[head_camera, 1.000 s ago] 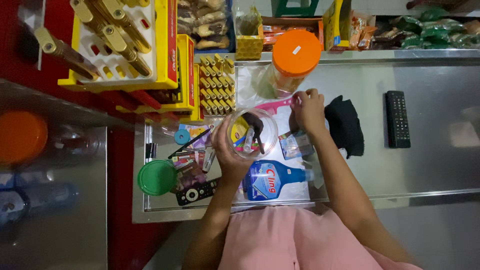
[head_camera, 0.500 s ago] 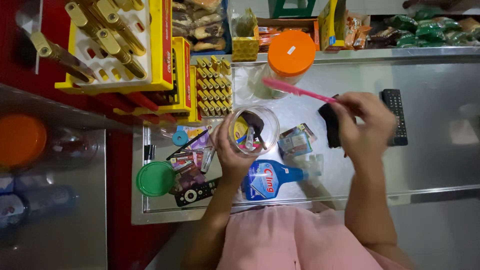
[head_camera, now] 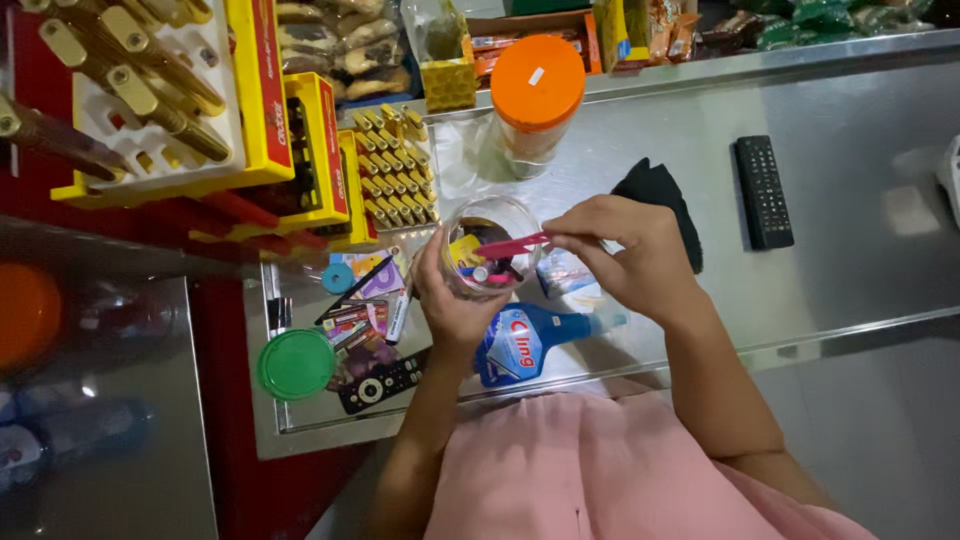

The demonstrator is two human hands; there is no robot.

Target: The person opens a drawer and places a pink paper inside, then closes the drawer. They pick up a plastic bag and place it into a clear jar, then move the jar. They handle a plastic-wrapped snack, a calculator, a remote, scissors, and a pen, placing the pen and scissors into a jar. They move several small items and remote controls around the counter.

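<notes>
Your left hand [head_camera: 447, 300] wraps the clear jar [head_camera: 487, 245] above the bench [head_camera: 840, 270]; right-hand fingers [head_camera: 575, 232] pinch the pink comb [head_camera: 512, 246] at the jar's mouth. Keep jar upright & steady, feed comb in end-first.

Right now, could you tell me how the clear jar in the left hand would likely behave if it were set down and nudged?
The clear jar looks like thin plastic, so probably light and not brittle. It holds only a few small items, and the pink stick the right hand feeds in leans over its rim, so it may tip. Round walls suggest it would roll if toppled; the left hand wraps it.
</notes>
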